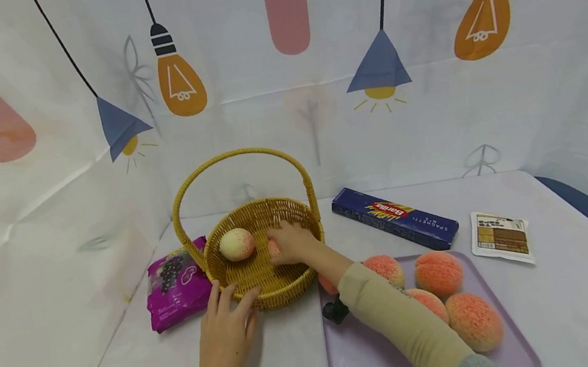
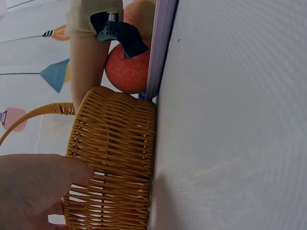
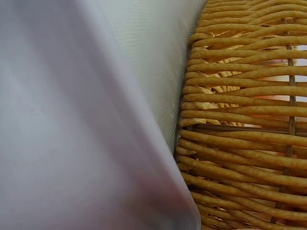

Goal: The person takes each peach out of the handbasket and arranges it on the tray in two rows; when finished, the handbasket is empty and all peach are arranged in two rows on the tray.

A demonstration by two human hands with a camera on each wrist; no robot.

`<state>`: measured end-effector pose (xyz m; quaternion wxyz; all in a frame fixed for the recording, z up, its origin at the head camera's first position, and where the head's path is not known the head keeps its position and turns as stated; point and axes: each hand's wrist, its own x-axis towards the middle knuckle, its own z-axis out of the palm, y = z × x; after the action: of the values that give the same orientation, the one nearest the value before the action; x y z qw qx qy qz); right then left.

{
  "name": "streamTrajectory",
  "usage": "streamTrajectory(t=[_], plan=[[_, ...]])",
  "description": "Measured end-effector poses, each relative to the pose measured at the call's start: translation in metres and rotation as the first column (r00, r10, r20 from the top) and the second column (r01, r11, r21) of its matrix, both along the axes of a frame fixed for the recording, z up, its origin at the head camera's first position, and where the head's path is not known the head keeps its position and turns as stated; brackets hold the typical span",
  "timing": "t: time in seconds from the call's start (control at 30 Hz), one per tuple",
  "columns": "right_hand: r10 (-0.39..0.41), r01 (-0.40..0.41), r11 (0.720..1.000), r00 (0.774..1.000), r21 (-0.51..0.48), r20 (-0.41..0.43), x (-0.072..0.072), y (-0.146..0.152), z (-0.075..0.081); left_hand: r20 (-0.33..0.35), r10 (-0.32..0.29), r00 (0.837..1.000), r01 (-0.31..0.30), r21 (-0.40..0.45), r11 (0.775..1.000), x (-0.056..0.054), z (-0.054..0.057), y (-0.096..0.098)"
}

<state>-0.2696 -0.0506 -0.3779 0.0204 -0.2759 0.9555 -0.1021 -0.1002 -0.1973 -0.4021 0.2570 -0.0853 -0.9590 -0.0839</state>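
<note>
A yellow-brown wicker basket with a tall hoop handle stands at the middle left of the table. My right hand reaches inside it and holds a peach, mostly hidden by the fingers. A second, paler peach lies at the basket's left side. At the near rim, my left hand steadies the basket, its thumb against the outer wall and the other fingers over the edge. The right wrist view shows only the woven wall and the tray's edge, with no hand.
Several pink-orange peaches sit on a lilac tray under my right forearm. A purple packet lies against the basket's left. Behind the tray are a blue spaghetti box and a flat brown-and-white packet.
</note>
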Motion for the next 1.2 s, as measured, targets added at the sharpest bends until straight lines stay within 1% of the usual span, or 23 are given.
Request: streamTrajectory(t=[0.27, 0.5, 0.63, 0.77, 0.83, 0.93, 1.03, 1.13, 1.2], plan=[[-0.043, 0.043, 0.999, 0.999, 0.009, -0.006, 0.002, 0.000, 0.001, -0.019, -0.009, 1.000, 0.009, 0.004, 1.000, 0.000, 0.001, 0.000], [-0.083, 0.083, 0.997, 0.997, 0.006, 0.004, 0.002, -0.002, 0.001, 0.014, 0.003, 1.000, -0.003, 0.007, 1.000, 0.001, 0.002, -0.001], [-0.112, 0.114, 0.993, 0.992, -0.030, 0.059, 0.003, -0.001, 0.002, 0.009, 0.003, 1.000, -0.003, 0.000, 1.000, 0.001, 0.000, -0.001], [-0.123, 0.132, 0.989, 0.984, -0.063, 0.128, 0.005, 0.001, 0.004, 0.002, 0.002, 1.000, -0.002, -0.004, 1.000, 0.001, -0.002, 0.000], [-0.126, 0.137, 0.989, 0.979, -0.060, 0.158, 0.007, 0.002, 0.006, 0.006, 0.005, 1.000, -0.005, -0.003, 1.000, 0.001, -0.002, 0.000], [-0.136, 0.143, 0.989, 0.972, -0.024, 0.190, 0.008, 0.004, 0.013, 0.008, 0.006, 1.000, -0.006, 0.000, 1.000, 0.002, -0.002, 0.000], [-0.128, 0.126, 0.992, 0.972, 0.022, 0.199, 0.007, 0.006, 0.019, 0.007, 0.001, 1.000, -0.001, 0.003, 1.000, 0.002, -0.001, 0.000], [-0.090, 0.084, 0.996, 0.977, 0.039, 0.195, 0.008, 0.008, 0.022, 0.004, -0.003, 1.000, 0.003, 0.004, 1.000, 0.002, 0.000, 0.000], [-0.062, 0.055, 0.997, 0.982, 0.044, 0.180, 0.011, 0.010, 0.024, 0.003, -0.004, 1.000, 0.004, 0.004, 1.000, 0.002, 0.000, 0.000]])
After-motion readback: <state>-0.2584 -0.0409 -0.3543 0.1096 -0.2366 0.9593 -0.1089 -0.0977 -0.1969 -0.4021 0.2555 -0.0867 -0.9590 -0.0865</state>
